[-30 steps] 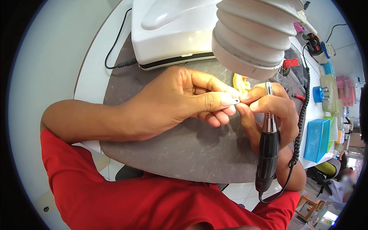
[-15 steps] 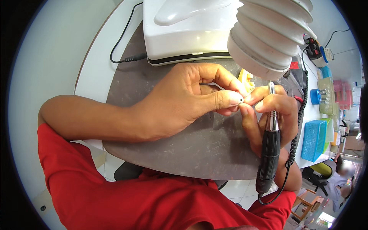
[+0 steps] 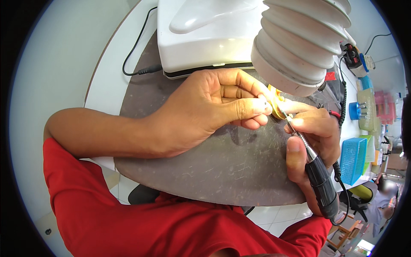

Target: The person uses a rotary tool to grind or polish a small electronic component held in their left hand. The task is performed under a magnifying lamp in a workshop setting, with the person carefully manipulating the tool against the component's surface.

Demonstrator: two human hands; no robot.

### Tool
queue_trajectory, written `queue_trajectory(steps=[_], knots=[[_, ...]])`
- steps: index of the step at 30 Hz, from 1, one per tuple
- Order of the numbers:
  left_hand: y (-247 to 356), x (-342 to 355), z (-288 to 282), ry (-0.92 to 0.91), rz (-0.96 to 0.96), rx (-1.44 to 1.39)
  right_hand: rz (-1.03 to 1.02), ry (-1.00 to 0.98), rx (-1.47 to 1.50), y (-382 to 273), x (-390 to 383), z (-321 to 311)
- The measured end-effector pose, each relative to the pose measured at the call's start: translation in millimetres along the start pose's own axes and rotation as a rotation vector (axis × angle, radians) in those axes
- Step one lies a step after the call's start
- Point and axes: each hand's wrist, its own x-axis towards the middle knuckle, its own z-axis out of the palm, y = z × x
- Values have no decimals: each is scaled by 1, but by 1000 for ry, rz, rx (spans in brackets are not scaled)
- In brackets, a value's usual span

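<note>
My left hand (image 3: 205, 111) is closed, its thumb and index fingertip pinching a small whitish piece (image 3: 263, 98) that the fingers mostly cover. In my right hand (image 3: 317, 128) lies a rotary handpiece (image 3: 319, 177) with a black grip and silver nose, its tip slanting up and left toward the left fingertips. Whether the tip touches the piece I cannot tell. Just behind the fingertips sits a yellow, curved object like a dental model (image 3: 277, 103), partly hidden by both hands.
A white ribbed suction hose (image 3: 295, 51) hangs low over the hands. Behind them stands a white box-like machine (image 3: 205, 47) on the grey worktop (image 3: 205, 171). To the right are a coiled cord (image 3: 343, 94), a blue basket (image 3: 353, 160) and a blue bur holder (image 3: 354, 110). Another person (image 3: 383, 201) sits far right.
My right hand has come away from the left fingertips and swung the handpiece from upright to slanted, its tip now toward the left hand. The left hand keeps its place, fingers slightly shifted.
</note>
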Motion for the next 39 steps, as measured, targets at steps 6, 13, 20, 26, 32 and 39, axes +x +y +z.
queue_trajectory(steps=[6,13,20,26,32,39], knots=[[0,2,-2,-27,18,2,-8,-58,129,3,1,-3],[0,1,-1,-19,20,16,-39,-54,128,5,1,0],[0,0,0,7,7,36,-29,-88,63,1,2,-2],[-2,0,0,4,34,32,16,-84,39,-3,0,-2],[-3,0,-1,-19,44,20,-9,-161,38,0,-2,-5],[0,-1,3,27,21,34,-14,-39,109,-1,1,-1]])
